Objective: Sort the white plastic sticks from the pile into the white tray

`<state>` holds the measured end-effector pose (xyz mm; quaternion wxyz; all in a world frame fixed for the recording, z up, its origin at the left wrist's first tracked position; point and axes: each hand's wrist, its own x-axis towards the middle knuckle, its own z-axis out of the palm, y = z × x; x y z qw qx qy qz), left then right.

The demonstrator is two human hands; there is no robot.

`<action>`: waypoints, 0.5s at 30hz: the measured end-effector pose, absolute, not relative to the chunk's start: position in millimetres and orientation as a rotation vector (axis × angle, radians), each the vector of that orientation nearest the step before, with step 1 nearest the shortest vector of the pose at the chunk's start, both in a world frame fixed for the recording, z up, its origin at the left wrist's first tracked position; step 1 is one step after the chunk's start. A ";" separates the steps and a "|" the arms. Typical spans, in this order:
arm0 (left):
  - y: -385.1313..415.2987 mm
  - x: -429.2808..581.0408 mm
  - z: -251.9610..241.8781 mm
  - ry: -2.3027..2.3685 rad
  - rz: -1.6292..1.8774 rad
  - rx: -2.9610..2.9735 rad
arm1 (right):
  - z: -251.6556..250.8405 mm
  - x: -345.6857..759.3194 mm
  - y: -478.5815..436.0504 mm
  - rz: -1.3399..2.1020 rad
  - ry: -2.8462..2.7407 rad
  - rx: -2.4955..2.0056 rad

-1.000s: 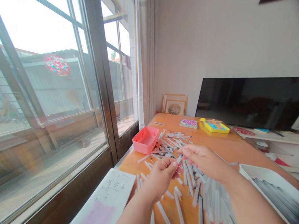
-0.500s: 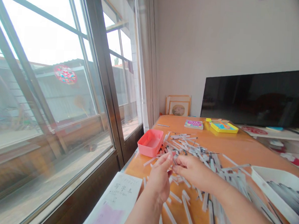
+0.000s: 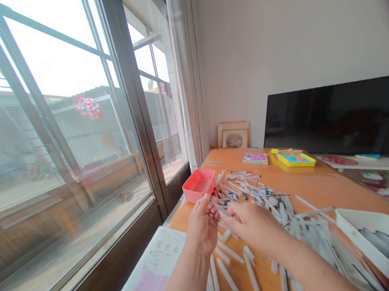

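My left hand (image 3: 204,223) and right hand (image 3: 254,223) each pinch one thin white tube (image 3: 217,207) over the desk (image 3: 311,183); gripping close to its ends, I judge, steadies it best.

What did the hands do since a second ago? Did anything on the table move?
The left hand and right hand drew closer together and sank toward the pile of white tubes, still pinching one thin white tube between them. The view also swung a little. The pink tray, the books and the white tray kept their places on the table.
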<state>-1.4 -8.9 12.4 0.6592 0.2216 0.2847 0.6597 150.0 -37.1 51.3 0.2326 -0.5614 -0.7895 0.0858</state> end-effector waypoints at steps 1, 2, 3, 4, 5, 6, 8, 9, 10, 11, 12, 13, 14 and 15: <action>-8.5 -1.9 12.1 0.649 1.500 0.498 | 52.4 149.1 -38.1 0.187 -2.177 -1.538; -7.9 -2.6 11.8 0.648 1.512 0.506 | 52.9 148.3 -38.8 0.152 -2.184 -1.526; -7.2 -3.4 11.5 0.641 1.526 0.522 | 53.1 147.7 -39.3 0.139 -2.185 -1.508; -6.5 -4.2 11.2 0.632 1.536 0.542 | 52.7 147.3 -39.5 0.156 -2.182 -1.486; -5.6 -5.0 10.9 0.620 1.543 0.562 | 52.0 147.0 -39.2 0.208 -2.171 -1.460; -4.9 -5.7 10.8 0.608 1.545 0.579 | 50.9 147.1 -38.5 0.295 -2.154 -1.428; -4.2 -6.7 11.4 0.580 1.534 0.604 | 48.1 147.9 -35.9 0.567 -2.087 -1.338; -4.3 -7.1 12.2 0.564 1.523 0.609 | 46.8 148.9 -34.2 0.738 -2.039 -1.279; -4.8 -7.4 13.4 0.549 1.511 0.611 | 45.5 150.2 -32.5 0.913 -1.984 -1.210; -5.5 -7.7 14.9 0.536 1.496 0.608 | 44.6 151.8 -30.9 1.075 -1.925 -1.135; -6.3 -8.0 16.5 0.525 1.477 0.603 | 44.0 153.8 -29.6 1.216 -1.869 -1.062; -7.2 -8.3 18.1 0.518 1.456 0.596 | 43.7 156.0 -28.8 1.328 -1.817 -0.998; -8.1 -8.4 19.4 0.513 1.433 0.589 | 43.7 158.2 -28.3 1.415 -1.774 -0.944; -8.9 -8.5 20.4 0.510 1.411 0.583 | 44.0 160.4 -28.1 1.480 -1.740 -0.904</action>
